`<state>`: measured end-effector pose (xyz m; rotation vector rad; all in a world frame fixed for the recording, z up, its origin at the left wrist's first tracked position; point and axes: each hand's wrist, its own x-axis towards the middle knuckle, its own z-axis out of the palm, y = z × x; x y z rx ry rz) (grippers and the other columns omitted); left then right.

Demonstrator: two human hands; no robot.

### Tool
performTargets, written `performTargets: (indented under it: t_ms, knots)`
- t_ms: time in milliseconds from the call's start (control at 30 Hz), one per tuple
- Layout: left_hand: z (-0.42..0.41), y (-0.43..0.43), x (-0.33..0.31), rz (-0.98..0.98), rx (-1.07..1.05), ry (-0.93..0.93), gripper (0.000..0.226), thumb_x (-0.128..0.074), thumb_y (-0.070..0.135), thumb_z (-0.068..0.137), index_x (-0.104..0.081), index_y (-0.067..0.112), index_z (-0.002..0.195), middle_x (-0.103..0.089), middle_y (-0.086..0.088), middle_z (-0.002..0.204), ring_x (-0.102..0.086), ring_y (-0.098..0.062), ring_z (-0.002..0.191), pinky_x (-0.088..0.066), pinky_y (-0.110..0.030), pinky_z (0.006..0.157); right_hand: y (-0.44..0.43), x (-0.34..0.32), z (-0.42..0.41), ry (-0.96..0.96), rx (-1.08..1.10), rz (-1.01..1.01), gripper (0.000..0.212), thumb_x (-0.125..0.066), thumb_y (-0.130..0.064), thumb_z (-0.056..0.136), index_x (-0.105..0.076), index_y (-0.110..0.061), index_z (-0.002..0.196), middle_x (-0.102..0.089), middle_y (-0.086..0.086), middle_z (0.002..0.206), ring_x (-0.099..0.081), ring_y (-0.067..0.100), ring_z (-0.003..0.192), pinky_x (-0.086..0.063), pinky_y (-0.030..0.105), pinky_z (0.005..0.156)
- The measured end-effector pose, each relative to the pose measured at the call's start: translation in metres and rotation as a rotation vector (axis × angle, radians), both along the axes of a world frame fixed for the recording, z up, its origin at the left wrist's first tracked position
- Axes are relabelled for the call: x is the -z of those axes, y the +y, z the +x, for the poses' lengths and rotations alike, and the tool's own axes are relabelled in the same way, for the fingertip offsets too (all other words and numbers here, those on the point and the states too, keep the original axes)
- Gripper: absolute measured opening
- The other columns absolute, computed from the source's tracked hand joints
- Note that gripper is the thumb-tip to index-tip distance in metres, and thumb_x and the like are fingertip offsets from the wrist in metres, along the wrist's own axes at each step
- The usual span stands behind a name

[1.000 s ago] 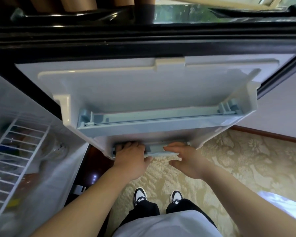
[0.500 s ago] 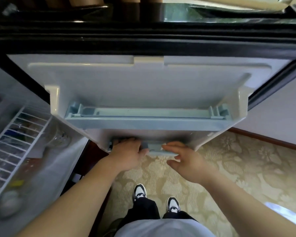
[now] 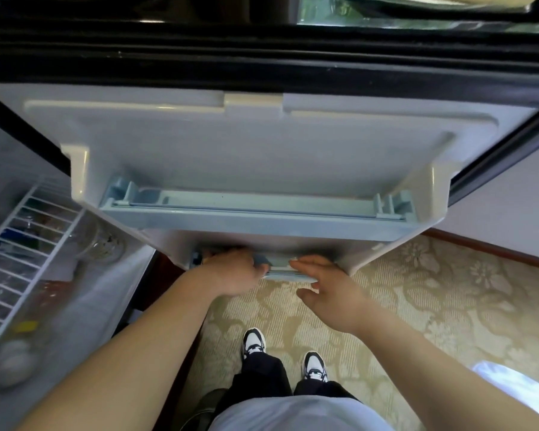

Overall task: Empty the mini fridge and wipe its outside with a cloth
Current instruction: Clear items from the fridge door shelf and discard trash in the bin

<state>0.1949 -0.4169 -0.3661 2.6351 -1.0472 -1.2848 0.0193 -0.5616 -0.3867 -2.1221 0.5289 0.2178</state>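
Note:
I look straight down the inner side of the mini fridge's open door [image 3: 262, 150], white plastic with a black rim. Its upper door shelf [image 3: 255, 220], pale blue, holds nothing I can see. Below it lies the lower door shelf with a pale blue rail [image 3: 279, 269]. My left hand [image 3: 231, 272] reaches into that lower shelf at its left end, and its fingers are hidden under the upper shelf. My right hand [image 3: 327, 287] lies with straight fingers on top of the rail, thumb apart below it. No cloth is in view.
At the left the fridge's inside shows a white wire shelf [image 3: 22, 253], a clear glass [image 3: 101, 241] and blurred items, one yellow [image 3: 25, 326], one white and round [image 3: 13, 359]. Patterned beige carpet [image 3: 417, 306] and my shoes [image 3: 254, 342] lie below. A wall with a wooden skirting [image 3: 495, 251] is at the right.
My left hand has slid deeper into the lower door shelf, so its fingers have gone out of sight. My right hand stays on the rail.

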Motion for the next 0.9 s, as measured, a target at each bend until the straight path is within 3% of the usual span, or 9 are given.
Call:
performTargets:
  t_ms: [67, 200, 300, 467, 633, 767, 900]
  knots:
    - [0.002, -0.001, 0.0, -0.014, -0.024, 0.019, 0.042, -0.039, 0.055, 0.1, -0.052, 0.017, 0.09, -0.053, -0.004, 0.077, -0.053, -0.018, 0.068, -0.04, -0.034, 0.067, 0.0, 0.0, 0.001, -0.002, 0.007, -0.011, 0.052, -0.067, -0.016, 0.093, -0.055, -0.023, 0.144, -0.045, -0.015, 0.142, -0.05, 0.005, 0.127, -0.041, 0.027, 0.11]
    - [0.0, 0.005, 0.002, -0.061, 0.023, -0.074, 0.038, -0.036, 0.059, 0.101, -0.046, 0.022, 0.096, -0.047, 0.006, 0.083, -0.05, -0.016, 0.082, -0.04, -0.038, 0.08, 0.0, -0.003, 0.005, -0.032, 0.045, -0.018, 0.051, -0.069, -0.011, 0.091, -0.058, -0.02, 0.14, -0.045, -0.019, 0.132, -0.05, 0.007, 0.127, -0.043, 0.031, 0.11]
    - [-0.004, 0.015, 0.007, -0.235, 0.005, -0.154, 0.029, -0.045, 0.052, 0.101, -0.05, 0.024, 0.097, -0.05, 0.012, 0.082, -0.052, -0.013, 0.082, -0.039, -0.035, 0.079, -0.002, -0.007, 0.006, -0.036, 0.051, -0.022, 0.051, -0.068, -0.011, 0.092, -0.057, -0.023, 0.14, -0.044, -0.022, 0.13, -0.048, 0.003, 0.126, -0.041, 0.029, 0.111]
    - [-0.005, 0.031, 0.014, -0.53, -0.042, -0.21, 0.016, -0.062, 0.04, 0.096, -0.064, 0.024, 0.091, -0.063, 0.011, 0.085, -0.059, -0.01, 0.08, -0.052, -0.039, 0.079, 0.001, -0.017, 0.004, -0.044, 0.059, -0.011, 0.049, -0.069, -0.013, 0.092, -0.059, -0.026, 0.139, -0.043, -0.028, 0.128, -0.049, 0.002, 0.124, -0.045, 0.026, 0.107]
    - [-0.015, 0.034, 0.005, -0.724, -0.052, -0.255, 0.012, -0.064, 0.033, 0.096, -0.066, 0.022, 0.091, -0.06, 0.012, 0.085, -0.056, -0.007, 0.076, -0.049, -0.03, 0.069, 0.003, -0.036, 0.01, -0.101, 0.154, -0.003, 0.033, -0.069, -0.019, 0.094, -0.068, -0.028, 0.125, -0.051, -0.028, 0.118, -0.06, -0.006, 0.104, -0.043, 0.003, 0.09]
    - [-0.022, 0.043, -0.006, -0.759, -0.129, -0.21, 0.004, -0.066, 0.028, 0.095, -0.068, 0.025, 0.094, -0.06, 0.015, 0.086, -0.057, -0.004, 0.082, -0.048, -0.028, 0.072, 0.004, -0.046, 0.012, -0.152, 0.166, 0.066, 0.025, -0.069, -0.014, 0.094, -0.072, -0.022, 0.117, -0.06, -0.021, 0.114, -0.061, -0.016, 0.095, -0.045, 0.003, 0.079]
    - [-0.049, 0.06, -0.019, -0.74, -0.276, -0.155, 0.008, -0.07, 0.027, 0.093, -0.073, 0.025, 0.1, -0.064, 0.012, 0.092, -0.061, -0.005, 0.085, -0.052, -0.029, 0.078, 0.004, -0.052, 0.007, -0.224, 0.108, 0.022, 0.018, -0.073, -0.016, 0.091, -0.078, -0.025, 0.105, -0.067, -0.022, 0.105, -0.06, -0.012, 0.1, -0.042, 0.003, 0.085]
